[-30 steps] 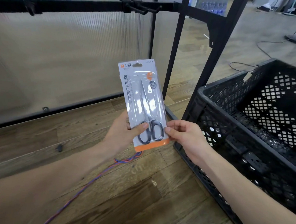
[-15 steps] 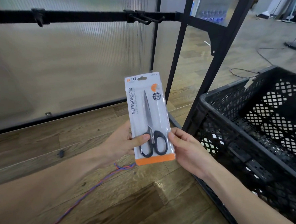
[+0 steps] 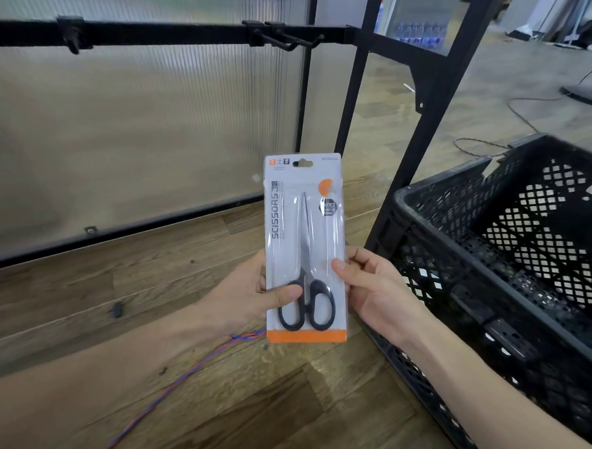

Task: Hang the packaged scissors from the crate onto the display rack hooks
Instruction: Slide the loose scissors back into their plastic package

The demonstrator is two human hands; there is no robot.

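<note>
Black steel display rack frame (image 3: 427, 104) with crossbar, black perforated plastic crate (image 3: 512, 256) at right on wood-plank floor (image 3: 278, 405), grey-and-orange blister-packed black-handled scissors (image 3: 305, 249) upright below the bar, left hand (image 3: 249, 295) gripping pack's left edge, thumb over handle loop, right hand (image 3: 377, 290) pinching right edge, black hooks (image 3: 283, 40) on crossbar, well above pack.

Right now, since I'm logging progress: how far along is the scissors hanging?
Done: one scissors pack is out of the crate. In hand: left hand and right hand both grip it upright. Left: its hang hole isn't on a hook yet; the visible hooks are bare.
</note>
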